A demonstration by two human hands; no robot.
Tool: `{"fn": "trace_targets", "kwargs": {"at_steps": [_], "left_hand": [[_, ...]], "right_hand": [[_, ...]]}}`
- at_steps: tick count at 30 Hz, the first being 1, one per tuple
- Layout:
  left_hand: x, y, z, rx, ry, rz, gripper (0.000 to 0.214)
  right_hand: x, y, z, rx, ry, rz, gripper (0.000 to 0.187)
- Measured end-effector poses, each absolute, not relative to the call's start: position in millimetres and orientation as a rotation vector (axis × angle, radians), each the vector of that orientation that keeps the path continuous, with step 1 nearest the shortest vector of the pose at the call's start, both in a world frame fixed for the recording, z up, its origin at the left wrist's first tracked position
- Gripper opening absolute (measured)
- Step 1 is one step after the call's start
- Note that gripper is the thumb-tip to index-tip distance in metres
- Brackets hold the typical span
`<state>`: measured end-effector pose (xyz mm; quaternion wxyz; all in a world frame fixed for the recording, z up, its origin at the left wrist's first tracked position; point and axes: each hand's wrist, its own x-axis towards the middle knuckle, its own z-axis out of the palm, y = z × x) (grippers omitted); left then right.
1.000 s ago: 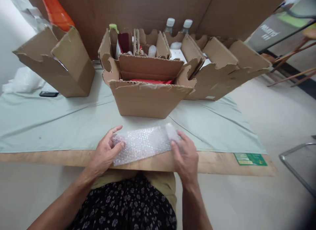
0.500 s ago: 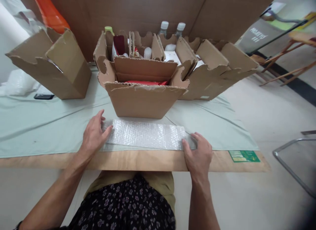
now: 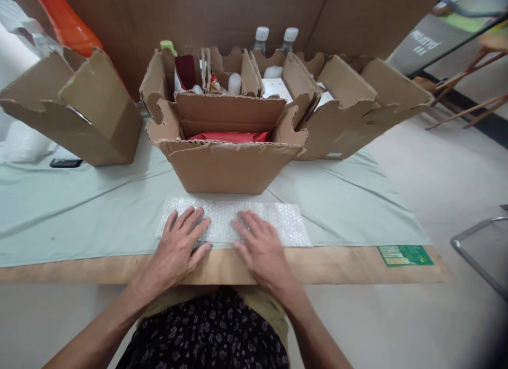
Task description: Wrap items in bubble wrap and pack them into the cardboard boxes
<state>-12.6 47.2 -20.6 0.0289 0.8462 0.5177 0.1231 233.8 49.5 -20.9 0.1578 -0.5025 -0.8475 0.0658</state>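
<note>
A strip of clear bubble wrap point(image 3: 286, 223) lies flat on the pale green cloth point(image 3: 79, 210), just in front of an open cardboard box point(image 3: 222, 165). My left hand point(image 3: 178, 250) rests palm down on the wrap's left half, fingers spread. My right hand point(image 3: 262, 252) presses flat on its middle, fingers stretched out. Neither hand holds anything. Inside the box lies a red packet point(image 3: 232, 137).
Another open cardboard box point(image 3: 91, 120) stands at the left, a third point(image 3: 357, 110) at the right. Behind are bottles with white caps point(image 3: 273, 38) and an orange bottle point(image 3: 65, 22). A black phone point(image 3: 65, 162) lies at left. A green sticker point(image 3: 405, 255) marks the wooden table edge.
The crumpled bubble wrap has been spread flat on the cloth. Both hands moved from its ends to its middle and now lie flat on it.
</note>
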Motion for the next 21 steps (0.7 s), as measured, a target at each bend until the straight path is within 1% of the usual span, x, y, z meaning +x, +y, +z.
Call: {"fn": "trace_targets", "kwargs": {"at_steps": [4, 7, 9, 12, 16, 18, 21], "left_hand": [[-14.5, 43.1, -24.7, 2.593, 1.601, 0.425, 0.045], [-14.1, 43.7, -23.2, 2.551, 1.587, 0.505, 0.043], [-19.1, 46.3, -21.2, 2.499, 1.612, 0.626, 0.040], [-37.7, 50.3, -18.9, 2.401, 1.814, 0.799, 0.039], [-66.5, 51.1, -23.8, 2.254, 2.121, 0.733, 0.043], [-71.8, 50.4, -29.0, 2.196, 2.154, 0.694, 0.042], [-64.9, 48.6, -31.5, 2.172, 2.089, 0.804, 0.028]], "right_hand": [[330.6, 31.1, -33.8, -1.889, -2.061, -0.076, 0.048], [376.1, 19.6, -27.2, -2.043, -1.838, -0.221, 0.051], [377.8, 22.7, -21.9, -1.969, -1.838, -0.232, 0.049], [353.6, 47.0, -19.6, -1.791, -1.943, -0.175, 0.048], [322.5, 84.8, -22.8, -1.813, -2.014, -0.097, 0.047], [317.3, 90.8, -24.3, -1.795, -2.054, -0.041, 0.039], [318.1, 79.6, -23.4, -1.675, -2.063, 0.061, 0.025]]}}
